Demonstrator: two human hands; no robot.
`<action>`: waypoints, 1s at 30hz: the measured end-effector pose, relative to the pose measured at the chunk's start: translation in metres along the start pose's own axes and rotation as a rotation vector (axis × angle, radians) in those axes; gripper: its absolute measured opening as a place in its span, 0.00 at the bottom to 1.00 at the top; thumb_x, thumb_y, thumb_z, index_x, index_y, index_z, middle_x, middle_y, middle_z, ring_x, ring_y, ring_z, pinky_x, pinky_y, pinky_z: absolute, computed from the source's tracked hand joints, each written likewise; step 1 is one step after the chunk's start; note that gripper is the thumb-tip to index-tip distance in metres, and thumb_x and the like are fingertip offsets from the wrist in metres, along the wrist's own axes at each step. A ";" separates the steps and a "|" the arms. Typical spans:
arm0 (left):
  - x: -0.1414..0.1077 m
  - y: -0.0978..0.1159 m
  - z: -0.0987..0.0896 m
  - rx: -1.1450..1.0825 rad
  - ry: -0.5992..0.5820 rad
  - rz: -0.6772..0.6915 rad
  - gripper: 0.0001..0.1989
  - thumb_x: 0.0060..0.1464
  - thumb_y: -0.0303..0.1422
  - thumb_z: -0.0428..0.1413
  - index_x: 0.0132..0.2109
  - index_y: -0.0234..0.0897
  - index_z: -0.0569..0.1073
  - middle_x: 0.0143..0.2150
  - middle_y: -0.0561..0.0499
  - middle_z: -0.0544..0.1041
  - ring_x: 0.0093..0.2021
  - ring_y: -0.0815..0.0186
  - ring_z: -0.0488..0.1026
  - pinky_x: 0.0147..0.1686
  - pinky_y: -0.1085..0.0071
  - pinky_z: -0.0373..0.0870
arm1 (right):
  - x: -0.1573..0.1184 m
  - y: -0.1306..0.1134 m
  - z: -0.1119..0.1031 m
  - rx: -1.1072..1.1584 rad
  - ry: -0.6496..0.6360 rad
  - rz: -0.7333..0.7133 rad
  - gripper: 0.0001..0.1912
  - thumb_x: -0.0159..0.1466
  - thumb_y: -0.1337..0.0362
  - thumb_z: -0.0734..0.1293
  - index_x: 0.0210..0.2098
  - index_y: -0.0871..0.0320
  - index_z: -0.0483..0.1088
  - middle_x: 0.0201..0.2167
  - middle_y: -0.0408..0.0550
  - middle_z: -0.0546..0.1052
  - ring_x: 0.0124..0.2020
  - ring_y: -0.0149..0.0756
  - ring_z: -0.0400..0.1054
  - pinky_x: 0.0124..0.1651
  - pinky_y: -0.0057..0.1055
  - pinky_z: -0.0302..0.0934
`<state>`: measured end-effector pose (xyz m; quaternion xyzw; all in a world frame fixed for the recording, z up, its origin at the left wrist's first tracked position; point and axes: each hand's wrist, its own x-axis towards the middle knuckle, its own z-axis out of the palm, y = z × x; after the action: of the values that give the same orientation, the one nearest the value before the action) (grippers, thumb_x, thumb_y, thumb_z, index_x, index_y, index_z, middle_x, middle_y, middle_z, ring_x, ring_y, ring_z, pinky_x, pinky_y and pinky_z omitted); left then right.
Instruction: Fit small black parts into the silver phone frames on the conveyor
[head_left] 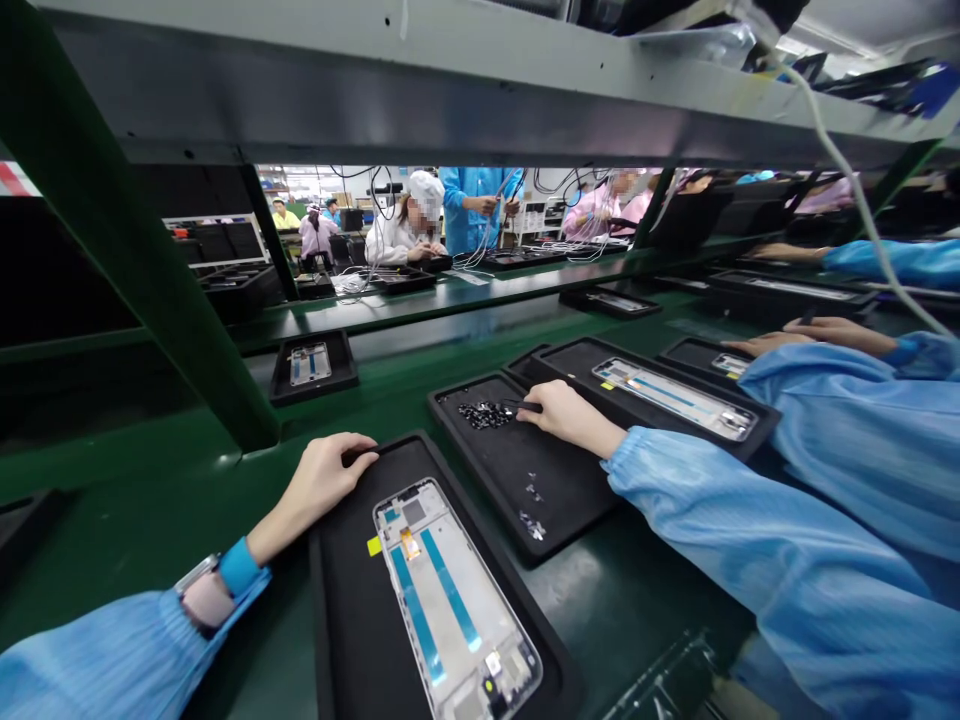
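Note:
Just ahead of me lies a black foam tray [349, 610] with a silver phone frame [439, 600] in it, bearing blue strips and a yellow tab. My left hand [322, 478] is closed on the tray's far left corner, thumb and fingers at the rim. A second black tray [562, 465] sits to its right, holding a heap of tiny black parts [484, 414] and a few loose shiny bits [532, 525]. Over that tray, my right hand [566, 416] pinches dark tweezers [527, 406], whose tips are at the heap's right edge.
Another tray with a phone frame [675, 397] adjoins on the right, near a co-worker's blue sleeve [847, 420] and hands. A smaller tray [345, 372] lies at the far left. A green slanted post [150, 240] and a low overhead shelf [450, 100] bound the space.

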<state>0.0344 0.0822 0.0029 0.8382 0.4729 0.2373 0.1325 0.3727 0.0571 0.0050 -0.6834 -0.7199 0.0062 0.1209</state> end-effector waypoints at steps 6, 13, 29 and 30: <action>0.000 -0.003 0.003 0.000 0.015 -0.002 0.13 0.50 0.37 0.51 0.37 0.36 0.76 0.37 0.49 0.80 0.38 0.59 0.75 0.39 0.68 0.69 | -0.001 -0.009 -0.004 -0.071 -0.019 0.002 0.11 0.57 0.65 0.65 0.37 0.61 0.75 0.35 0.55 0.75 0.40 0.43 0.70 0.37 0.28 0.59; -0.001 -0.004 0.005 -0.014 0.020 0.006 0.12 0.51 0.36 0.51 0.37 0.37 0.76 0.37 0.49 0.79 0.38 0.60 0.75 0.38 0.69 0.69 | 0.008 0.003 -0.006 -0.048 -0.032 -0.077 0.10 0.61 0.66 0.62 0.38 0.60 0.74 0.28 0.49 0.76 0.36 0.37 0.71 0.38 0.25 0.58; -0.001 -0.001 0.002 -0.054 0.056 0.028 0.11 0.51 0.36 0.51 0.35 0.36 0.76 0.35 0.48 0.80 0.36 0.59 0.76 0.36 0.68 0.70 | 0.006 -0.002 -0.011 0.052 0.014 -0.168 0.07 0.56 0.69 0.65 0.29 0.64 0.75 0.25 0.49 0.75 0.28 0.33 0.69 0.32 0.25 0.57; -0.001 0.000 0.001 -0.058 0.069 0.038 0.11 0.51 0.35 0.51 0.34 0.36 0.76 0.34 0.48 0.80 0.35 0.59 0.76 0.35 0.68 0.71 | 0.007 -0.008 -0.017 0.059 0.023 -0.182 0.07 0.56 0.68 0.64 0.28 0.64 0.74 0.21 0.47 0.74 0.24 0.31 0.68 0.29 0.24 0.56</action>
<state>0.0348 0.0810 0.0016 0.8342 0.4540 0.2821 0.1357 0.3681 0.0612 0.0242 -0.6114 -0.7771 0.0085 0.1494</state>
